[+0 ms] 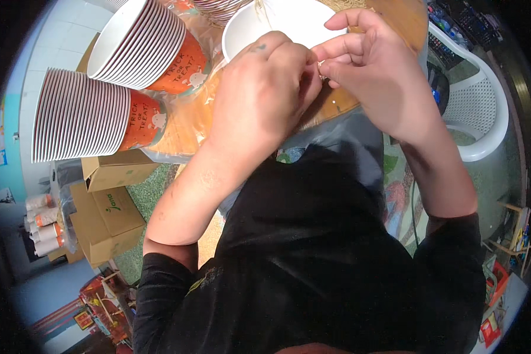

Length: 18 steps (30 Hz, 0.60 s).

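My left hand and my right hand meet over the near edge of the wooden table. Both are closed in a pinch, fingertips almost touching. The right thumb and index finger press on something tiny and pale; its kind does not show. The left fingertips are partly hidden behind that hand's own back. Just beyond the hands is a white paper bucket, its pale inside facing up. Thin tan strands hang over it at the far side.
Two stacks of orange printed paper buckets, one upper and one lower, lie tilted at the left. Another stack and a tan fibre pile are farther back. Cardboard boxes stand below left; a white plastic chair is at right.
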Each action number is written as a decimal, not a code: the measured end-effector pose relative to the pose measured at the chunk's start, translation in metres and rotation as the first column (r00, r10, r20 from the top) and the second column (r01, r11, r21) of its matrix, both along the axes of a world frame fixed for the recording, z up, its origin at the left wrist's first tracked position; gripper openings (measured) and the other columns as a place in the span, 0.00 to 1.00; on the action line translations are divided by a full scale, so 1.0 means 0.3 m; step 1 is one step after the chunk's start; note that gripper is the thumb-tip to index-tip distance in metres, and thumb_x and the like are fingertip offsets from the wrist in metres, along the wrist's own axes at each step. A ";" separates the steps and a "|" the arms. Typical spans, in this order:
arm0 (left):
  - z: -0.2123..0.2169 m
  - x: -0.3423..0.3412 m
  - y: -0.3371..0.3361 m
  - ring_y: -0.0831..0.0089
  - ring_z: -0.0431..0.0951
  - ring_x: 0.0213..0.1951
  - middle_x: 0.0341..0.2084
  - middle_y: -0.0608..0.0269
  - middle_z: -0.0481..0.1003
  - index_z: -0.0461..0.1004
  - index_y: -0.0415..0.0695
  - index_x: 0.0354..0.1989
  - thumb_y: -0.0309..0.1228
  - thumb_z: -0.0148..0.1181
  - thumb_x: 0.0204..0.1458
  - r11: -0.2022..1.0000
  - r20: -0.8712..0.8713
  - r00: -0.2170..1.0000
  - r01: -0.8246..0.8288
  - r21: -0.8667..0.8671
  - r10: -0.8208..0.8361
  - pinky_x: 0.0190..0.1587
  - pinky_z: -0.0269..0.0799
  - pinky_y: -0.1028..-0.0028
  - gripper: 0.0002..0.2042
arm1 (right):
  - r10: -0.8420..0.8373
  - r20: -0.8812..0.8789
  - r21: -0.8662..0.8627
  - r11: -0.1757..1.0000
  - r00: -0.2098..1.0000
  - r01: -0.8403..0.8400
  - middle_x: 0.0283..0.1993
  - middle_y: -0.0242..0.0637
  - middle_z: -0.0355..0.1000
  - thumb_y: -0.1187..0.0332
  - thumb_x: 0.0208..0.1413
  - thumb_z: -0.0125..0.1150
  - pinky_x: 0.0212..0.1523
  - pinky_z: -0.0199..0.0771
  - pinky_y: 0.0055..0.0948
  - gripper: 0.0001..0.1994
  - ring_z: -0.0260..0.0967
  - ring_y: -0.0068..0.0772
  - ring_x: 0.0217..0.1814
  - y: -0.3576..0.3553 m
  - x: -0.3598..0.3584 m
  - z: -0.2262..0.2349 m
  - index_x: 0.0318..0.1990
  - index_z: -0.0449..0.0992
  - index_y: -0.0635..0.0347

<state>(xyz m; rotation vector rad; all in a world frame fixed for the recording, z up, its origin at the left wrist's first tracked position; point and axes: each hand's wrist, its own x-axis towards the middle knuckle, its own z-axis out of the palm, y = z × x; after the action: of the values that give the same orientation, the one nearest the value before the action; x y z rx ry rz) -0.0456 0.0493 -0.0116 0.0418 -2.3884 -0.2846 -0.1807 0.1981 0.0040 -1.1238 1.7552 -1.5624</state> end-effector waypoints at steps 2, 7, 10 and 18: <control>-0.008 -0.005 -0.001 0.60 0.83 0.29 0.29 0.56 0.79 0.82 0.39 0.36 0.23 0.75 0.56 1.000 0.012 1.000 -0.011 -0.012 0.011 0.34 0.80 0.63 0.06 | 0.016 0.013 -0.017 1.000 1.000 -0.015 0.54 0.45 0.84 0.79 0.69 0.63 0.53 0.82 0.23 0.24 0.82 0.23 0.51 -0.001 -0.006 -0.014 0.68 0.63 0.72; -0.021 0.001 0.017 0.45 0.82 0.38 0.33 0.48 0.78 0.77 0.39 0.36 0.27 0.72 0.57 0.987 0.085 0.996 0.007 0.163 -0.021 0.41 0.80 0.52 0.08 | 0.008 0.019 -0.093 0.996 1.000 -0.006 0.55 0.42 0.83 0.82 0.65 0.65 0.53 0.83 0.25 0.19 0.82 0.25 0.46 0.000 0.008 -0.008 0.61 0.70 0.67; 0.005 0.015 0.005 0.44 0.82 0.38 0.34 0.47 0.78 0.78 0.37 0.38 0.26 0.69 0.60 0.966 0.126 0.991 0.013 0.259 -0.047 0.42 0.79 0.54 0.06 | -0.028 0.215 0.026 0.999 0.976 0.023 0.40 0.43 0.76 0.73 0.67 0.61 0.48 0.78 0.43 0.05 0.78 0.44 0.43 -0.011 0.020 0.076 0.45 0.73 0.64; 0.083 0.012 -0.113 0.83 0.76 0.47 0.41 0.73 0.78 0.78 0.37 0.52 0.32 0.58 0.78 0.734 0.457 0.837 -0.104 0.671 -0.300 0.54 0.73 0.78 0.09 | -0.341 -0.764 -0.380 0.924 0.548 0.044 0.51 0.40 0.80 0.79 0.57 0.73 0.51 0.81 0.33 0.08 0.80 0.39 0.49 -0.016 0.001 -0.076 0.42 0.82 0.58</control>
<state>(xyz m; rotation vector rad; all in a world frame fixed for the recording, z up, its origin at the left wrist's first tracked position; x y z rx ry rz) -0.0422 0.0155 0.0134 0.3777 -2.6962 -1.3640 -0.1803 0.1932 -0.0186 -2.1646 2.3123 -1.6001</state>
